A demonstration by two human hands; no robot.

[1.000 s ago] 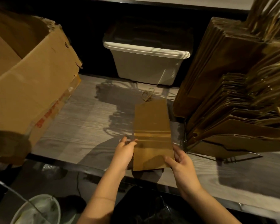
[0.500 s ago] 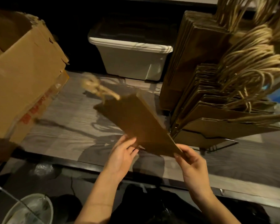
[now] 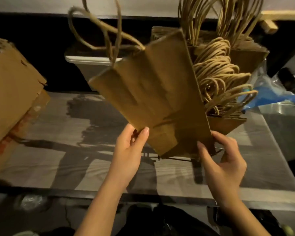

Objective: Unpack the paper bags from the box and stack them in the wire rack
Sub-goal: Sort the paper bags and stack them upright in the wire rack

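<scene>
A folded brown paper bag (image 3: 153, 92) with twine handles stands tilted above the table, its bottom end down at the front wire of the rack (image 3: 179, 159). My left hand (image 3: 128, 154) pinches the bag's lower left edge, thumb on the front. My right hand (image 3: 223, 164) grips the lower right corner. Behind the bag, many stacked paper bags (image 3: 218, 79) lean in the rack with their handles up. The cardboard box (image 3: 12, 92) lies on its side at the left.
A white plastic bin (image 3: 85, 65) sits behind the table (image 3: 44, 150). Blue plastic wrap (image 3: 269, 92) and a dark object lie to the right of the rack. The table's dark front edge runs just below my wrists.
The bag went from flat on the table to lifted and tilted upright, swung right against the stacked bags. Both hands rose with it; the view shifted right.
</scene>
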